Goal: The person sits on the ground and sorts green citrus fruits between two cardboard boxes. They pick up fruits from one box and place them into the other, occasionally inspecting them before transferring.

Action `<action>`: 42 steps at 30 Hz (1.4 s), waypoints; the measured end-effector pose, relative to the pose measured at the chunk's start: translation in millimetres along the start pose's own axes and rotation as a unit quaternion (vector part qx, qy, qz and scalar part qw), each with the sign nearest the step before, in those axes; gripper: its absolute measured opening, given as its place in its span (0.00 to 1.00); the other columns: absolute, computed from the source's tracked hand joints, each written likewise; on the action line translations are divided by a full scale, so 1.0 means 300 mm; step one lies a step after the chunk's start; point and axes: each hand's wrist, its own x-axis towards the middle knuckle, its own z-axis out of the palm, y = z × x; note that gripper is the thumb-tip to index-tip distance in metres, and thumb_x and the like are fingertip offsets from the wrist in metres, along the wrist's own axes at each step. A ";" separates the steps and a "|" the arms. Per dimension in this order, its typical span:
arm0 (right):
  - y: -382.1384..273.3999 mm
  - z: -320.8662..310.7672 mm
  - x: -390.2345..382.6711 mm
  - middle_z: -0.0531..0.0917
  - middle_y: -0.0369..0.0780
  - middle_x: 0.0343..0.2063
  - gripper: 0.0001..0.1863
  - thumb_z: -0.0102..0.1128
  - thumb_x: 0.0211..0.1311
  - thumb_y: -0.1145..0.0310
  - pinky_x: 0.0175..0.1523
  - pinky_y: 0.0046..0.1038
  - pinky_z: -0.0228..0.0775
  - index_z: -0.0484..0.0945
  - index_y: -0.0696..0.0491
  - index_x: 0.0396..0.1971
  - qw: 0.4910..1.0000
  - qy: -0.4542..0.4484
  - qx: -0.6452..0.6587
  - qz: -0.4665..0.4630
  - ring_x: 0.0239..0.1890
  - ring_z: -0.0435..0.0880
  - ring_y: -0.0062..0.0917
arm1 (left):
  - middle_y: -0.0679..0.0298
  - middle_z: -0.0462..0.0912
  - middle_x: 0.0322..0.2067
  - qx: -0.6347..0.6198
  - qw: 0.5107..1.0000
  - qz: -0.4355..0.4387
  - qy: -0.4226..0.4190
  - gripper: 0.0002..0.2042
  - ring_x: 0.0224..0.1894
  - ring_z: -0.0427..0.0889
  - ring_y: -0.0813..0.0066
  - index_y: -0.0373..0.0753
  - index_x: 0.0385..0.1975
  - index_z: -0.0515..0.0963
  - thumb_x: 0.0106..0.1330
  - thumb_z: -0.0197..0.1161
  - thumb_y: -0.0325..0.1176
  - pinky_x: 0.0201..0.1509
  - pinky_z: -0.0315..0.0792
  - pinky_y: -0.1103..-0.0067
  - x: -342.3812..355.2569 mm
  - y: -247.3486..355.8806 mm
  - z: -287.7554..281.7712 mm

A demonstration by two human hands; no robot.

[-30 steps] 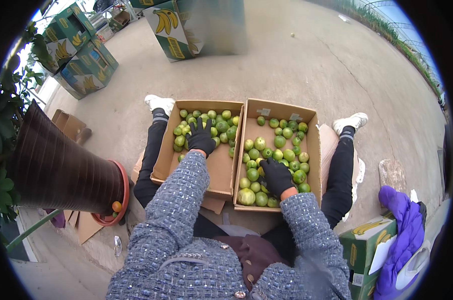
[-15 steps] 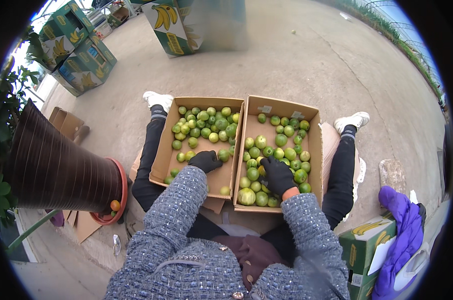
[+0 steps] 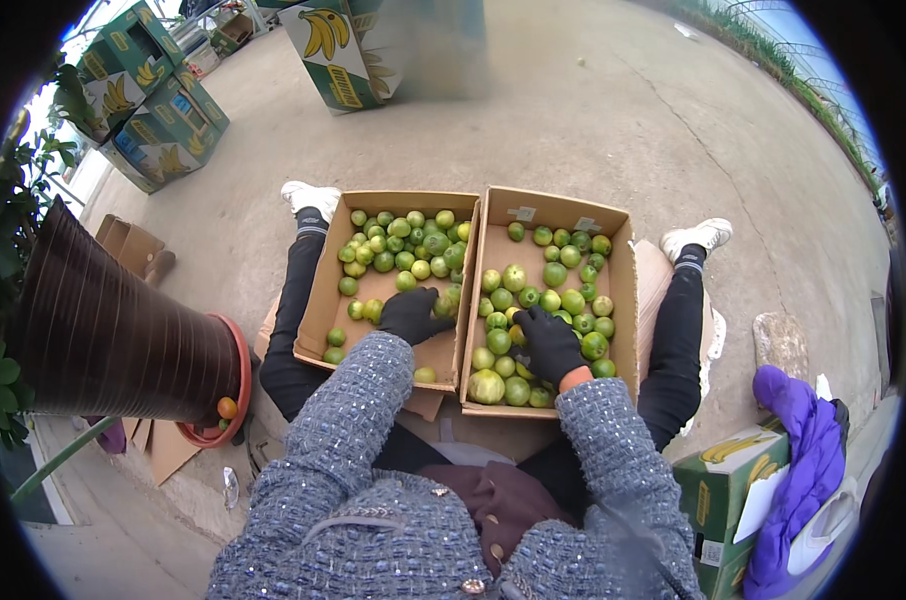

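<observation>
Two shallow cardboard boxes of round green fruit, apparently tomatoes, sit between my outstretched legs. In the left box (image 3: 307, 320), most fruit (image 3: 398, 228) lies at the far end, with bare cardboard nearer me. My gloved left hand (image 3: 413, 315) is low by that box's right side, fingers curled among a few fruit; what they grip is hidden. The right box (image 3: 623, 290) has several fruit (image 3: 487, 385) spread over most of its bottom. My gloved right hand (image 3: 551, 348) rests among them toward the near half, its fingers bent over fruit I cannot clearly make out.
A large brown pot (image 3: 133, 330) with a red saucer and plant stands left. Banana cartons (image 3: 178, 130) are stacked far left, another (image 3: 328, 55) ahead. Another carton (image 3: 718, 505) with purple cloth (image 3: 803, 480) is near right. Cardboard scraps (image 3: 168, 450) lie on the concrete floor (image 3: 623, 140).
My left hand has moved from the far cluster of fruit down and rightward into the nearer part of the left box, its fingers now curled. My right hand stays nearly in place.
</observation>
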 end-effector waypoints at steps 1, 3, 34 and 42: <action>0.002 -0.002 0.000 0.76 0.43 0.44 0.28 0.69 0.49 0.62 0.44 0.40 0.74 0.71 0.47 0.52 1.000 0.023 -0.001 -0.012 0.44 0.80 0.38 | 0.55 0.80 0.32 -0.036 0.998 -0.019 0.054 0.21 0.38 0.82 0.55 0.40 0.43 0.78 0.59 0.67 0.51 0.44 0.75 0.64 -0.006 -0.014 0.000; 0.008 -0.008 0.004 0.76 0.44 0.47 0.31 0.68 0.50 0.63 0.47 0.39 0.74 0.70 0.46 0.56 0.997 0.067 -0.004 -0.035 0.47 0.79 0.38 | 0.58 0.83 0.27 -0.237 0.956 -0.043 0.168 0.19 0.32 0.84 0.62 0.38 0.40 0.81 0.61 0.66 0.49 0.39 0.75 0.70 -0.009 -0.041 -0.002; -0.292 -0.028 -0.244 0.80 0.39 0.30 0.12 0.62 0.54 0.63 0.30 0.40 0.73 0.77 0.45 0.39 0.997 -0.036 0.029 -0.055 0.28 0.83 0.38 | 0.65 0.85 0.26 0.067 0.983 0.164 -0.057 0.13 0.27 0.84 0.62 0.54 0.37 0.85 0.60 0.63 0.51 0.32 0.76 0.66 -0.366 0.088 -0.054; -0.203 -0.116 -0.308 0.80 0.37 0.28 0.10 0.63 0.50 0.65 0.29 0.38 0.73 0.78 0.44 0.34 0.995 -0.064 -0.001 -0.076 0.30 0.83 0.32 | 0.58 0.83 0.25 -0.007 0.983 0.180 -0.035 0.09 0.27 0.85 0.59 0.51 0.38 0.83 0.59 0.60 0.41 0.29 0.75 0.63 -0.416 0.225 0.018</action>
